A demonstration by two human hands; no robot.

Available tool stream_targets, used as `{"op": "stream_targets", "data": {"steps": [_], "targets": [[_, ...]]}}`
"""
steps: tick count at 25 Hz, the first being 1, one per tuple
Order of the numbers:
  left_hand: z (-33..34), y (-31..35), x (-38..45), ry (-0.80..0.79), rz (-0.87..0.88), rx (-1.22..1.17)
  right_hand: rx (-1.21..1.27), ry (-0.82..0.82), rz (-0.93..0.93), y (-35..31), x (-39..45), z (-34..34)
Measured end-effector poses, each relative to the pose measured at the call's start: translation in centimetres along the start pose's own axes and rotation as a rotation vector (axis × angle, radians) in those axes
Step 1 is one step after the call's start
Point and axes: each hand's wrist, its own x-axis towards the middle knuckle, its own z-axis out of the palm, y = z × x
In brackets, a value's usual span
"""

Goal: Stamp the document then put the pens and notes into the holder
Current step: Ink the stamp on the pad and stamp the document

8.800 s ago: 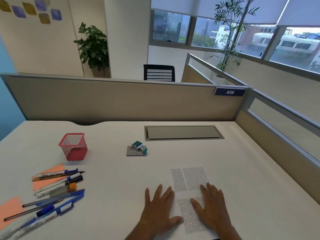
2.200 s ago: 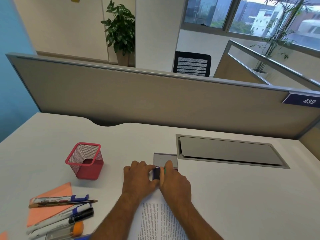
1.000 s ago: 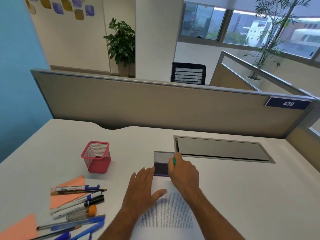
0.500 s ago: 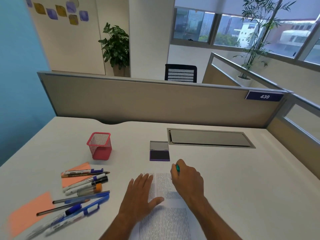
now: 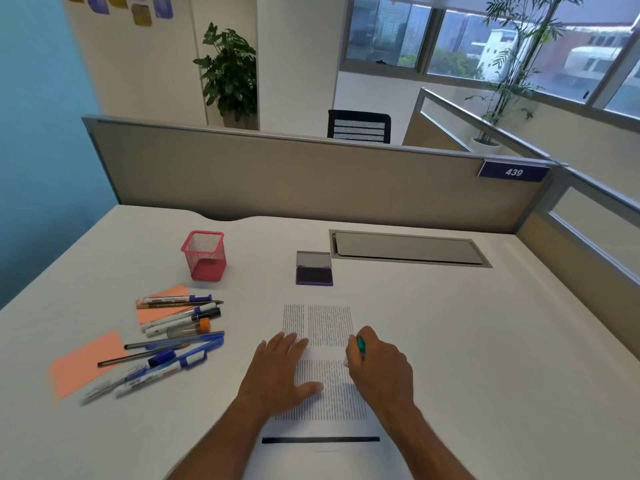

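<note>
A printed document (image 5: 329,327) lies on the white desk in front of me. My left hand (image 5: 280,370) rests flat on its left side, fingers spread. My right hand (image 5: 379,367) is closed around a small stamp with a green top (image 5: 360,345), held at the sheet's right edge near its middle. The ink pad (image 5: 314,273) lies open beyond the sheet, purple pad showing. A red mesh holder (image 5: 205,255) stands at the left. Several pens and markers (image 5: 180,327) lie left of the sheet on orange notes (image 5: 85,363).
A grey cable hatch (image 5: 408,248) is set in the desk behind the ink pad. Beige partition walls (image 5: 311,181) close the desk at the back and right. The desk's left edge runs beside the notes.
My right hand has carried the stamp from the ink pad back toward me, down to the document's right edge. My left hand has stayed flat on the sheet.
</note>
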Motion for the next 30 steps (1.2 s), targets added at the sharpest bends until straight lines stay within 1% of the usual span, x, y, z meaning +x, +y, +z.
{"op": "stream_targets", "data": {"steps": [9, 12, 17, 22, 26, 30], "targets": [[0.1, 0.2, -1.6, -0.037, 0.027, 0.037, -0.019, -0.043, 0.049, 1.0, -5.2, -0.5], [-0.2, 0.3, -1.8, -0.056, 0.038, 0.059, -0.009, -0.028, 0.083, 1.3, -6.7, -0.6], [-0.3, 0.1, -1.6, -0.042, 0.047, 0.067, 0.011, -0.065, 0.111, 2.0, -8.7, -0.7], [-0.5, 0.4, -1.4, -0.036, 0.031, 0.066, 0.021, -0.071, 0.094, 2.7, -10.3, -0.6], [-0.7, 0.5, -1.3, -0.036, 0.024, 0.083, 0.024, -0.025, 0.055, 3.2, -10.8, 0.3], [-0.8, 0.6, -1.2, -0.057, 0.017, 0.089, 0.027, -0.015, 0.053, 3.4, -10.7, 0.8]]}}
